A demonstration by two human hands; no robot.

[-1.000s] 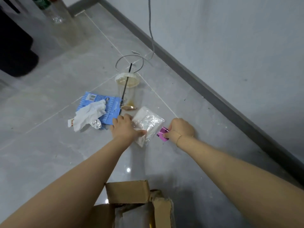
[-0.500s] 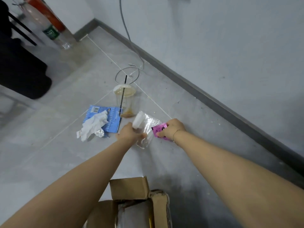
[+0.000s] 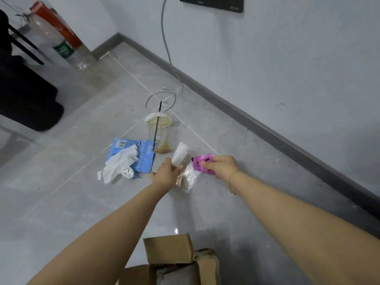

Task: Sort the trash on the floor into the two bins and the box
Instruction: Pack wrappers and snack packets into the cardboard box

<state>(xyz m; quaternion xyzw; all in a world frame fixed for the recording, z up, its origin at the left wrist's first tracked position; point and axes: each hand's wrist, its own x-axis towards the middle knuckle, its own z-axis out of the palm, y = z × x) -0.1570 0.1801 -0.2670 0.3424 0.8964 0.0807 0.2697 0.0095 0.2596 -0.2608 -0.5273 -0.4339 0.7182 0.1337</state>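
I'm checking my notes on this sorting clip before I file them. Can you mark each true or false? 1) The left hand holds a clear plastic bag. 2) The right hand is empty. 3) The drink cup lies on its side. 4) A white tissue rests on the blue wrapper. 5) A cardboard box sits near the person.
1) True: the left hand grips the clear plastic bag.
2) False: the right hand pinches a pink wrapper.
3) False: the drink cup stands upright with its straw.
4) True: the white tissue lies on the blue wrapper.
5) True: the cardboard box.
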